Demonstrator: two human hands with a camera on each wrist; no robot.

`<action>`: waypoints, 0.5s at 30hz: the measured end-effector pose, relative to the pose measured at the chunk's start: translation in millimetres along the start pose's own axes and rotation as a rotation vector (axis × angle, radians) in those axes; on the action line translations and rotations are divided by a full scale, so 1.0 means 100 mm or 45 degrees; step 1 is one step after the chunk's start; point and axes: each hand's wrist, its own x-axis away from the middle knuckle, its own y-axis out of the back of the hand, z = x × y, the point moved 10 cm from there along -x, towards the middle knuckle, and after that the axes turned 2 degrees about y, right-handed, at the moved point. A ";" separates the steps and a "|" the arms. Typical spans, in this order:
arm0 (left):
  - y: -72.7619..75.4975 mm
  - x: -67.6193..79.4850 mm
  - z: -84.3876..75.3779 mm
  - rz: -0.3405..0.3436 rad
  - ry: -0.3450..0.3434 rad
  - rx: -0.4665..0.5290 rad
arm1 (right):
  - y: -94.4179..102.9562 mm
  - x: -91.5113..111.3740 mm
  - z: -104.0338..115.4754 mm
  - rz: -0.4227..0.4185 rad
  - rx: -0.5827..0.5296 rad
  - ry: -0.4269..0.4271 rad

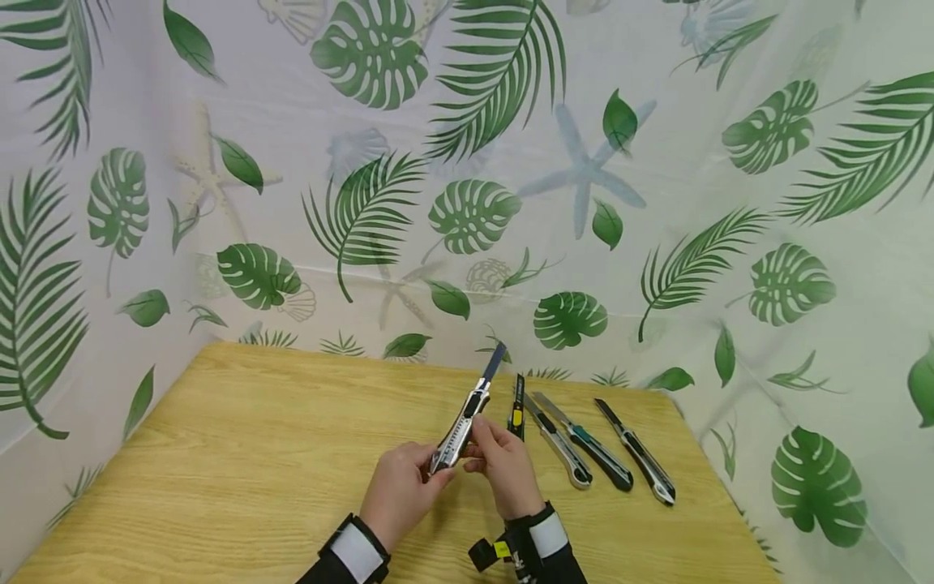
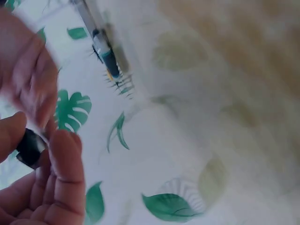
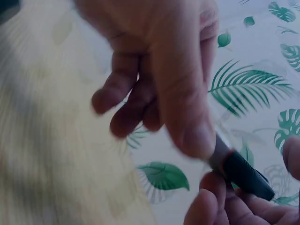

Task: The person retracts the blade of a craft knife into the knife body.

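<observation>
Both hands hold one silver-and-black utility knife (image 1: 458, 431) in front of the body, its dark blade (image 1: 494, 363) extended and pointing up and away. My left hand (image 1: 397, 493) grips the handle's near end between thumb and fingers. My right hand (image 1: 506, 472) pinches the handle's side further up, its thumb lying along it. In the left wrist view, the knife's black end (image 2: 32, 149) shows between the left thumb and fingers (image 2: 68, 173). From the right wrist, the right thumb (image 3: 192, 126) presses on the handle, and the black end (image 3: 247, 176) rests over the left fingers.
To the right on the wooden table (image 1: 255, 454) lie several more knives: a black-and-yellow one (image 1: 516, 414), a grey one (image 1: 562, 450), a teal-and-black one (image 1: 594, 453) and a black-and-silver one (image 1: 644, 461). A leaf-patterned cloth (image 1: 467, 324) hangs behind the table and along its sides.
</observation>
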 end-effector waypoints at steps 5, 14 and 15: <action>0.01 0.10 -0.20 -0.082 -0.140 -0.096 | 0.05 0.02 0.09 -0.074 -0.033 0.067; -0.22 0.08 0.02 0.264 0.181 0.444 | 0.08 0.05 0.20 -0.037 0.023 0.152; -0.26 0.08 0.04 0.323 0.246 0.594 | 0.07 0.05 0.24 -0.021 0.031 0.177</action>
